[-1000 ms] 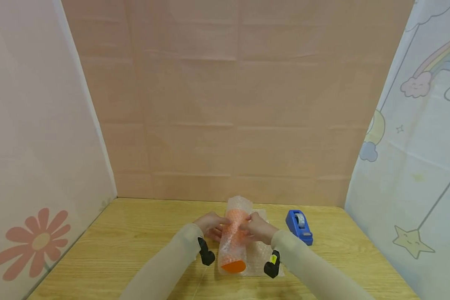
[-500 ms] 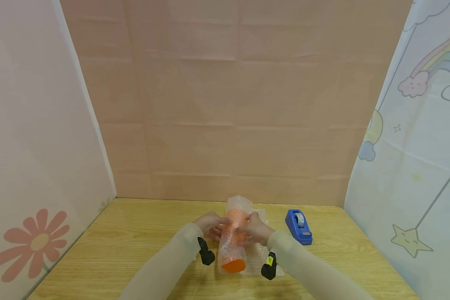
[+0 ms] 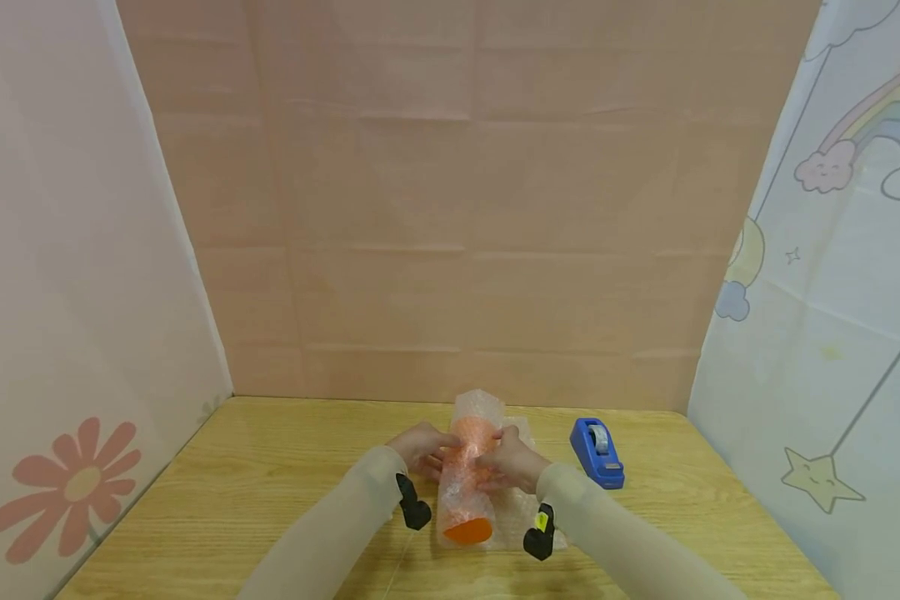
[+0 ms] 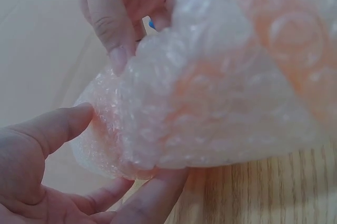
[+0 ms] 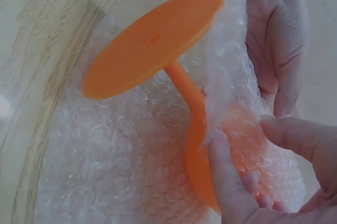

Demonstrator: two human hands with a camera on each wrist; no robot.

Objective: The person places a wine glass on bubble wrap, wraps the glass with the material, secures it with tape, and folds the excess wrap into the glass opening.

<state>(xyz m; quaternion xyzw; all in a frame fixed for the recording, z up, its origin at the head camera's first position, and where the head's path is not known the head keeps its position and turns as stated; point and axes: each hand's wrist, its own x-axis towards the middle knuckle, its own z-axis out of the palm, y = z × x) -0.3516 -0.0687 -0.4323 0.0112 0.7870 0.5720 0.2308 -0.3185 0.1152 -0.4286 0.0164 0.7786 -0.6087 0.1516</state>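
Note:
An orange goblet [image 5: 152, 45] lies on its side, rolled in clear bubble wrap [image 3: 480, 406]. In the right wrist view its round foot and thin stem show out of the roll's near end; the bowl is mostly covered. My left hand [image 3: 422, 450] holds the roll from the left, thumb on top and fingers low along the underside. From the right, my right hand [image 3: 517, 458] pinches the wrap between thumb and fingers over the bowl. In the left wrist view, a wrap corner slants across the roll.
On the wooden table [image 3: 307, 467], a blue tape dispenser [image 3: 597, 454] with a tape roll stands right of the hands. A flat part of the wrap lies under and right of the roll. A tan backdrop rises behind, with printed cloth walls on both sides.
My right hand has shifted slightly left over the roll. My left hand and the wrapped goblet have hardly moved.

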